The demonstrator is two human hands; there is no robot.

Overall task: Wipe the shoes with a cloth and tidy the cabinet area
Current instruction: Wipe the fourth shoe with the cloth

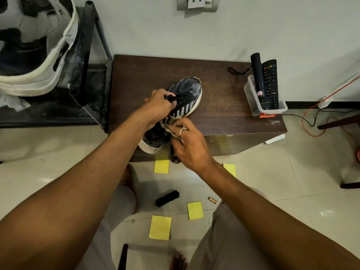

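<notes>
A dark sneaker (pixel 187 90) with a white sole and grey side stripes lies on the low brown cabinet (pixel 229 114), toe pointing away. My left hand (pixel 157 106) grips the shoe at its laces and tongue. My right hand (pixel 187 145) holds a striped cloth (pixel 169 125) bunched against the shoe's side near the heel. Part of the cloth hangs below the cabinet's front edge.
A clear plastic box (pixel 259 102) with a remote (pixel 269 82) and a black torch stands at the cabinet's right end. Several yellow notes (pixel 160 227), a black brush (pixel 167 197) and a battery (pixel 213 200) lie on the tiled floor. A black rack (pixel 85 55) with a white basket stands left.
</notes>
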